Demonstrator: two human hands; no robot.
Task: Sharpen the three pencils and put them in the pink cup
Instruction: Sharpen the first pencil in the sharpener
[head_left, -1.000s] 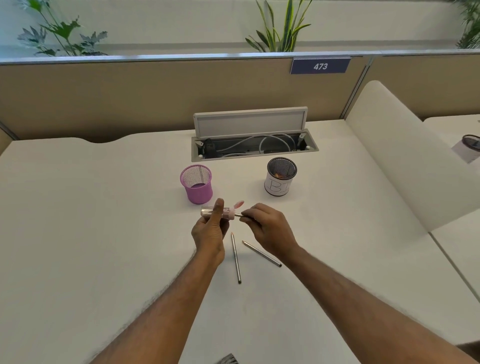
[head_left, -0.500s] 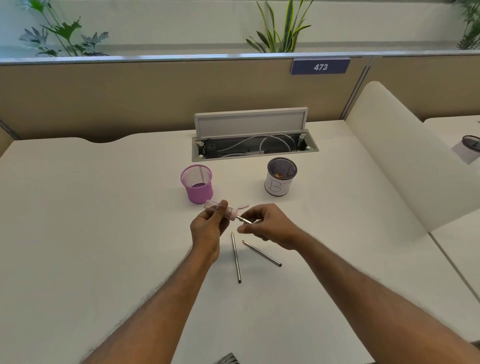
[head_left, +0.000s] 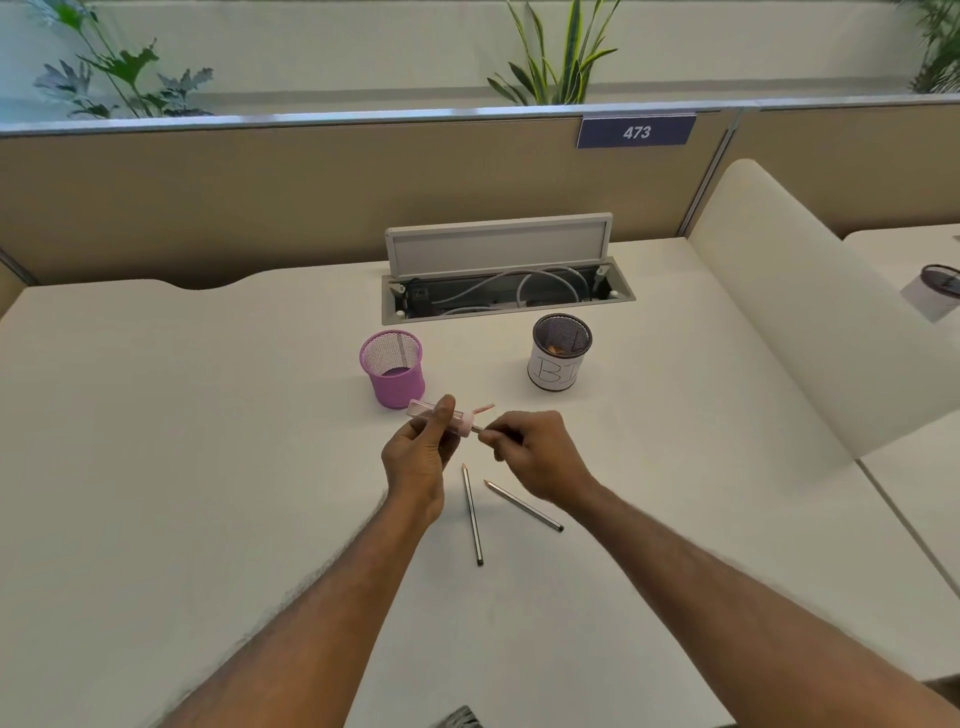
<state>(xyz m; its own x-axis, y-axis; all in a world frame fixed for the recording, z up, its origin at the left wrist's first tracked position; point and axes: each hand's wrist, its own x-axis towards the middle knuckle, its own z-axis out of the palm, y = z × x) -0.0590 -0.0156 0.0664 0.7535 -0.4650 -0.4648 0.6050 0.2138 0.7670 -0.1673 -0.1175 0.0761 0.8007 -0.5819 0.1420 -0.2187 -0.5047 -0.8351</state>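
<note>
My left hand (head_left: 418, 457) holds a clear and pink sharpener (head_left: 463, 419) above the white desk, just in front of the pink mesh cup (head_left: 393, 370). My right hand (head_left: 535, 454) pinches a pencil (head_left: 479, 429) whose tip sits in the sharpener's pink end; most of that pencil is hidden by my fingers. Two other pencils lie on the desk below my hands: one (head_left: 471, 514) points away from me, the other (head_left: 523, 505) lies slanted to its right. The pink cup looks empty.
A dark mesh cup wrapped in white paper (head_left: 560, 351) stands right of the pink cup. Behind both is an open cable tray (head_left: 506, 293) with its lid up. A beige partition (head_left: 260, 202) closes the back. A white divider (head_left: 795, 312) rises at the right.
My right hand has slid left along the pencil toward the sharpener, pushing the pencil in deeper. The left hand and sharpener stay in about the same place.
</note>
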